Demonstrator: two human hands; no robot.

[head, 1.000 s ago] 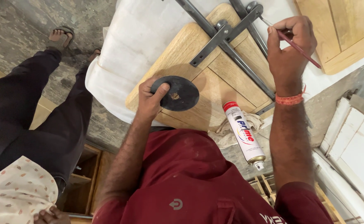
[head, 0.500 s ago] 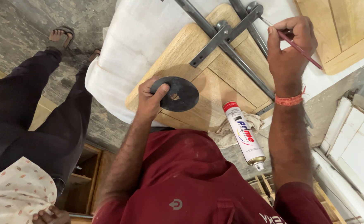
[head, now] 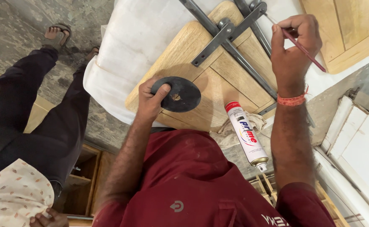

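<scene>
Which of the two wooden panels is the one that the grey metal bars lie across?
The nearer wooden panel, on the white cloth under the left hand and black disc. The other panel, top right, is bare.

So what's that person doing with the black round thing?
A person in a red shirt presses a black disc onto a wooden panel with the left hand. The right hand holds a thin brush above grey metal bars. A spray can lies nearby. Someone else stands to the left.
</scene>
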